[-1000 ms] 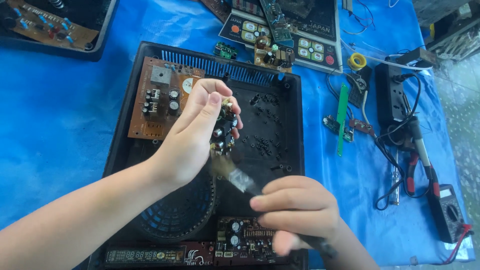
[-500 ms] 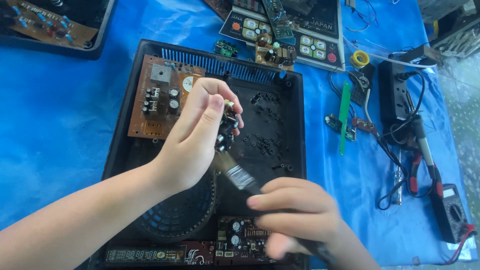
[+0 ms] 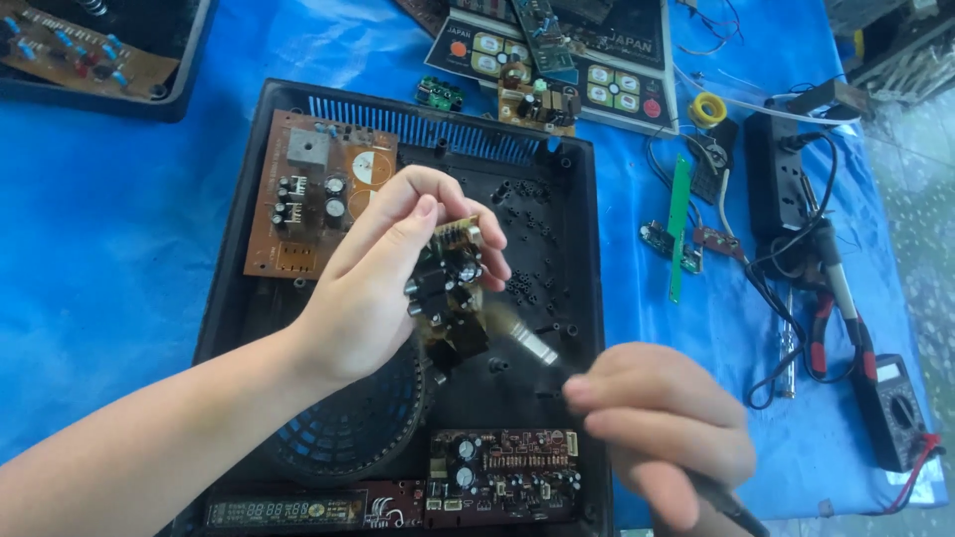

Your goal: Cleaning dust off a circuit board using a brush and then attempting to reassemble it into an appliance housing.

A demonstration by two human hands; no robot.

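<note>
Brown and crowded with dark capacitors, the small circuit board [image 3: 450,288] sits pinched in the left hand [image 3: 373,288], thumb on one edge and fingers curled over the other, held up above the open black appliance casing [image 3: 582,298]. Compared with a second ago the board has been tilted a little more toward the camera, and the brush has drawn back: its bristles [image 3: 497,323] now meet the board's lower right edge rather than sweeping under it. The right hand [image 3: 662,433] is closed around the brush handle [image 3: 726,502], with the metal ferrule [image 3: 534,345] pointing up and left at the board. Judging by that, the dusting has moved along to the lower side of the board and is not finished there.

Inside the casing lie a larger brown power board [image 3: 313,194] at upper left, a round fan grille [image 3: 348,428] under the left wrist, and a dark control board [image 3: 502,467] beside a display strip [image 3: 284,512] along the near edge.

A blue plastic sheet [image 3: 109,249] covers the tabletop. Away from the hands lie a control panel with buttons [image 3: 607,85], a yellow solder roll [image 3: 707,107], a green strip board [image 3: 678,224], a black power strip [image 3: 774,184], red-handled pliers [image 3: 818,333] and a multimeter [image 3: 900,413]. A second black tray holding a board [image 3: 85,55] sits at far left. Pale speckled floor [image 3: 920,199] shows at right.
</note>
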